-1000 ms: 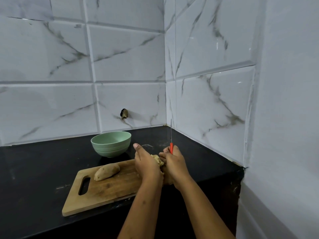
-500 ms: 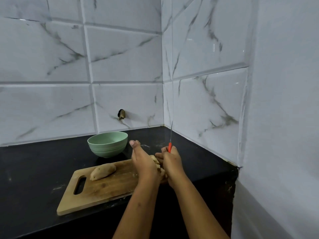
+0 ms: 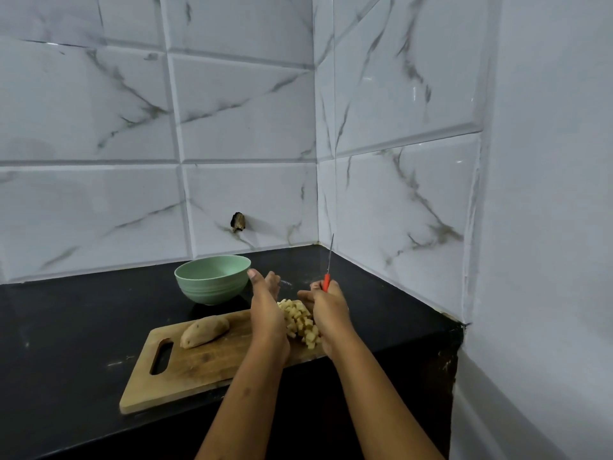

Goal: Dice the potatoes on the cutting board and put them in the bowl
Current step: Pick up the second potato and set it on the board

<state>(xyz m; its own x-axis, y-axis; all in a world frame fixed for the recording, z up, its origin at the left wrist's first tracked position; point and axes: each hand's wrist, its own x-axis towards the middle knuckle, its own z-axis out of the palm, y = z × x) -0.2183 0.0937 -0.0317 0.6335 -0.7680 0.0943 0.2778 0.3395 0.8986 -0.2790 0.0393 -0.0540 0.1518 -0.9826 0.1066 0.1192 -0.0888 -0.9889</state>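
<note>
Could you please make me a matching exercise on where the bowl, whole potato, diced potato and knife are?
1 bowl
2 whole potato
3 diced potato
4 knife

A between the left hand and the right hand
B gripped by the right hand, blade up
C on the counter behind the cutting board
D left on the cutting board

Pairs: 1-C, 2-D, 3-A, 4-B

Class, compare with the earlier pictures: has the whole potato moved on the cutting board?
No. The whole potato lies beside the handle slot of the cutting board, exactly as before; only the camera shifted.
</note>
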